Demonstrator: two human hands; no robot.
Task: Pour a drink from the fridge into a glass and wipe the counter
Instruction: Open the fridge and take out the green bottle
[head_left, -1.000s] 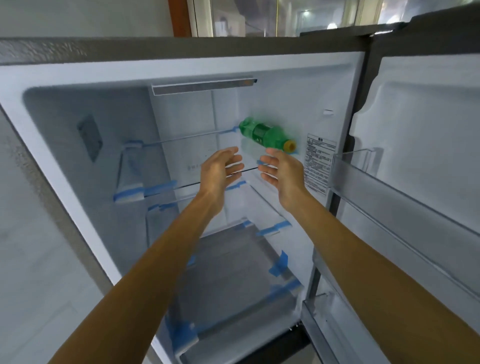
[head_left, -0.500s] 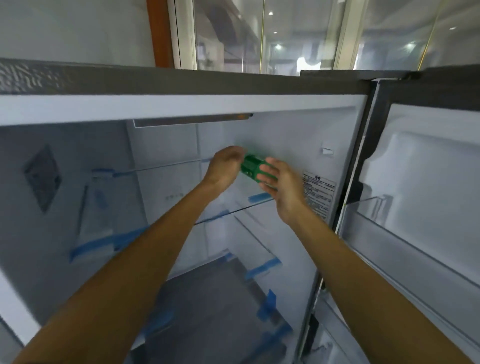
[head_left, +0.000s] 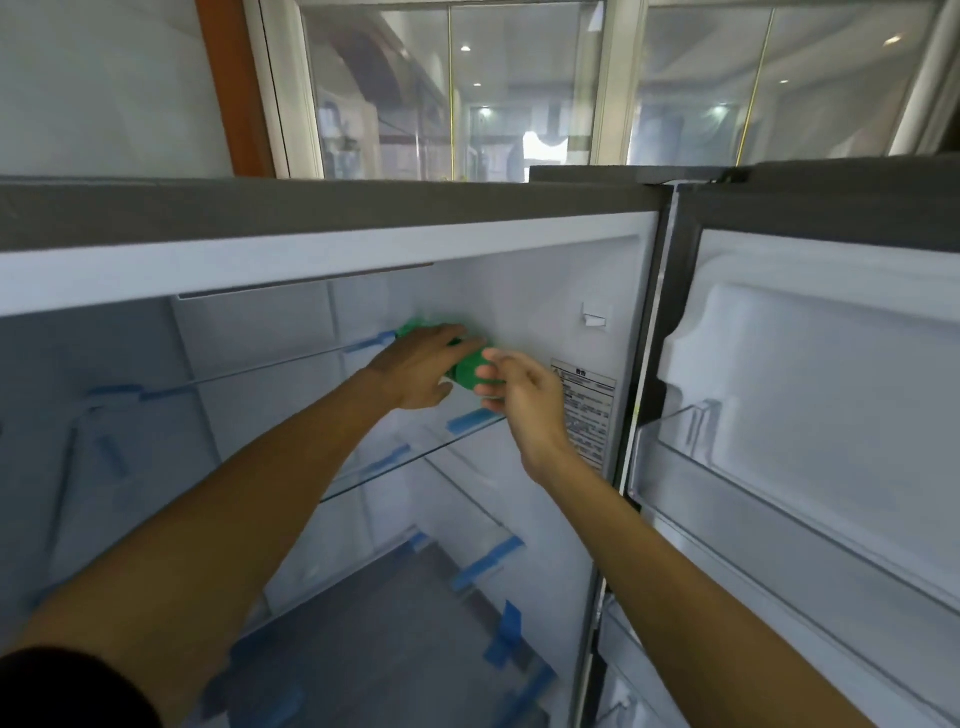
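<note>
Left hand (head_left: 418, 366), right hand (head_left: 527, 397) both grip green bottle (head_left: 470, 370) at top shelf (head_left: 260, 370)

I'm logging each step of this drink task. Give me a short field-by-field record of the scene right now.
place: fridge, door open to the right
bottle: green, lying on the upper glass shelf
left hand: wrapped over the bottle's middle
right hand: fingers curled on its near end
stage: bottle not yet out of the fridge

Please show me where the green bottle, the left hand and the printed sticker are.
green bottle (head_left: 468, 370): head view, uncovered part of its body.
left hand (head_left: 418, 366): head view, back of the hand.
printed sticker (head_left: 589, 415): head view, its middle.
</note>
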